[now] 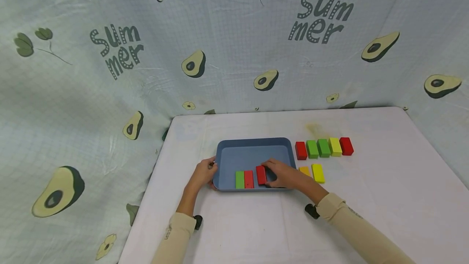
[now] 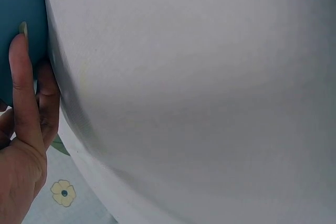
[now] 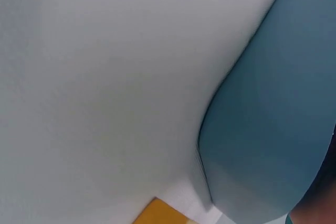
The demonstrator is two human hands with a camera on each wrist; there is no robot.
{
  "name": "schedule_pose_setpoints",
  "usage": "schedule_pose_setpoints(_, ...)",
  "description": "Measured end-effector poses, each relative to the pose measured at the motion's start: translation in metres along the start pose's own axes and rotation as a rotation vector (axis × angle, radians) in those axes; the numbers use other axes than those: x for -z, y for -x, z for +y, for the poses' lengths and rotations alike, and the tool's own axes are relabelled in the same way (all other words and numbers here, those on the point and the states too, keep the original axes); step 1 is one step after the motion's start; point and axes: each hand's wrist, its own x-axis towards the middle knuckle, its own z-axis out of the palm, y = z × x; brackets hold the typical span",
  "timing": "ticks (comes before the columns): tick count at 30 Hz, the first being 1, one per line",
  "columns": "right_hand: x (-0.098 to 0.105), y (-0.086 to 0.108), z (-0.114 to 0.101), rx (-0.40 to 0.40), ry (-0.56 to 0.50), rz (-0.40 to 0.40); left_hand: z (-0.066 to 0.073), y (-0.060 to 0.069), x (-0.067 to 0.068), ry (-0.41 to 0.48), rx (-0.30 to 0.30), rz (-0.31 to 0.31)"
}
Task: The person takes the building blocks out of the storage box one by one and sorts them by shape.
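A blue-grey tray (image 1: pixel 253 154) lies on the table. My left hand (image 1: pixel 204 173) holds the tray's left side; in the left wrist view its thumb (image 2: pixel 23 87) lies along the tray's outer wall. Over the tray's front part, my right hand (image 1: pixel 280 173) pinches a red block (image 1: pixel 261 175) between thumb and fingers. To the left of that block, a green block (image 1: pixel 239 180) and another red block (image 1: pixel 248 179) stand side by side near the front rim. Only a sliver of the right hand (image 3: pixel 317 205) shows in the right wrist view.
Right of the tray runs a row of red (image 1: pixel 301 150), green (image 1: pixel 312 149) and yellow (image 1: pixel 335 147) blocks. Nearer me are a yellow block (image 1: pixel 318 173) and an orange block (image 1: pixel 304 170), partly covered by the right arm. A patterned cloth (image 1: pixel 227 44) hangs behind the white table (image 1: pixel 242 227).
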Motion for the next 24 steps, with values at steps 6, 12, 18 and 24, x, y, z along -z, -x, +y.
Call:
schedule_pose_setpoints(6,0.0045,0.0003,-0.0013,-0.018,-0.008,0.001,-0.0009,0.0012,0.0011,-0.001,-0.012,0.004)
schedule_pose_setpoints(12,0.0068,0.0011,0.0005,-0.028,-0.006,0.009,-0.0021,0.0006,0.0012,-0.01,-0.03,0.005)
schedule_pose_setpoints(18,0.0076,0.0029,0.0036,-0.055,-0.017,0.017,0.0006,0.0022,0.0013,0.01,-0.016,-0.003)
schedule_pose_setpoints(24,0.009,0.0055,0.0057,-0.052,-0.032,0.038,0.0002,0.0019,0.0009,0.0,-0.022,-0.009)
